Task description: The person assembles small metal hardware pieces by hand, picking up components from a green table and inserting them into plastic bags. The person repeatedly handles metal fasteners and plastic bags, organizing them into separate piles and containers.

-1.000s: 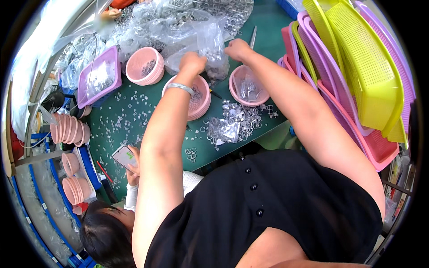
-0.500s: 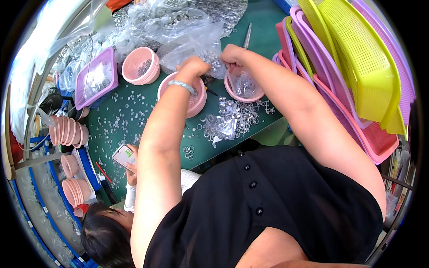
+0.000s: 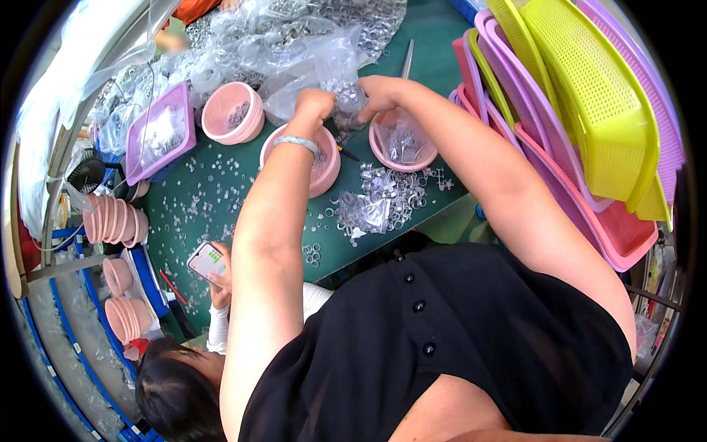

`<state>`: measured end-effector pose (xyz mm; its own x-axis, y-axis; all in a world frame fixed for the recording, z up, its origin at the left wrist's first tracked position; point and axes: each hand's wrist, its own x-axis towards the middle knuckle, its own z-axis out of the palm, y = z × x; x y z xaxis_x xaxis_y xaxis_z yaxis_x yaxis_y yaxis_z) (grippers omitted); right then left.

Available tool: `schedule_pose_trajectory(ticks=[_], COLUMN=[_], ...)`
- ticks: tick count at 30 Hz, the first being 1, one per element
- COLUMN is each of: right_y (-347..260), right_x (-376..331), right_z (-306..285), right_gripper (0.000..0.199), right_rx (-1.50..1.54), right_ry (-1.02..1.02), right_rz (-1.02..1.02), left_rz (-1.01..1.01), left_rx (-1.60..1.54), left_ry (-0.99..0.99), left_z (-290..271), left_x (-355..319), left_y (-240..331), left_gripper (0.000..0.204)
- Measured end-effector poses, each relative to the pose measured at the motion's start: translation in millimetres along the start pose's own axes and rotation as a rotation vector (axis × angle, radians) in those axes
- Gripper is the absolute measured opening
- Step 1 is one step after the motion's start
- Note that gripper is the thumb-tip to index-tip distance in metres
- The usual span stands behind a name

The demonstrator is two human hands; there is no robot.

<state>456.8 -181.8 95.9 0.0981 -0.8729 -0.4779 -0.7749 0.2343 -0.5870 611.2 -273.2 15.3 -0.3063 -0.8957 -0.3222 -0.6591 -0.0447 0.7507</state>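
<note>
Between my hands a clear plastic bag [image 3: 347, 94] holds small metal ring-like pieces. My left hand [image 3: 315, 105] is closed on the bag's left side, above a stack of pink bowls [image 3: 324, 171]. On the opposite side my right hand [image 3: 378, 94] curls its fingers and thumb around the bag; its fingertips are partly hidden. Just below that hand stands a pink bowl [image 3: 427, 161] with a clear bag of metal parts [image 3: 402, 141] inside. In front of the bowls lie loose rings [image 3: 401, 195] and a small clear packet [image 3: 372, 214].
Large plastic bags of rings [image 3: 272, 37] cover the table's far side. Further left are more pink bowls [image 3: 233, 110] and a purple tray [image 3: 132, 151]. Stacked yellow and purple baskets [image 3: 600, 96] stand at right. Beside my left arm, another person holds a phone [image 3: 207, 261].
My left hand has shifted slightly left and up. The right hand has moved a little left, its fingers spreading from a fist around the bag, which now bunches between both hands.
</note>
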Motion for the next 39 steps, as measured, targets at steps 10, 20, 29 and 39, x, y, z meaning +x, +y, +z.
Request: schedule_pose_trajectory(ticks=[10, 20, 29, 39], right_y=[-8.5, -10.3, 8.5, 44.5], right_x=[15.1, 33.7, 52.7, 14.0], right_z=[-1.3, -4.2, 14.8, 36.8], right_gripper=[0.046, 0.040, 0.025, 0.034], right_rx=[-0.188, -0.353, 0.022, -0.226], right_ry=[0.394, 0.218, 0.464, 0.615], right_rz=[-0.019, -0.078, -0.030, -0.369], left_rz=[0.059, 0.052, 0.019, -0.112], left_rx=[0.026, -0.243, -0.186, -0.209], left_ry=[-0.098, -0.081, -0.080, -0.042], left_z=[-6.3, -7.4, -4.4, -3.6], left_x=[-24.2, -45.5, -18.8, -9.4], left_y=[20.4, 32.5, 20.7, 22.4], left_gripper=[0.023, 0.022, 0.019, 0.021])
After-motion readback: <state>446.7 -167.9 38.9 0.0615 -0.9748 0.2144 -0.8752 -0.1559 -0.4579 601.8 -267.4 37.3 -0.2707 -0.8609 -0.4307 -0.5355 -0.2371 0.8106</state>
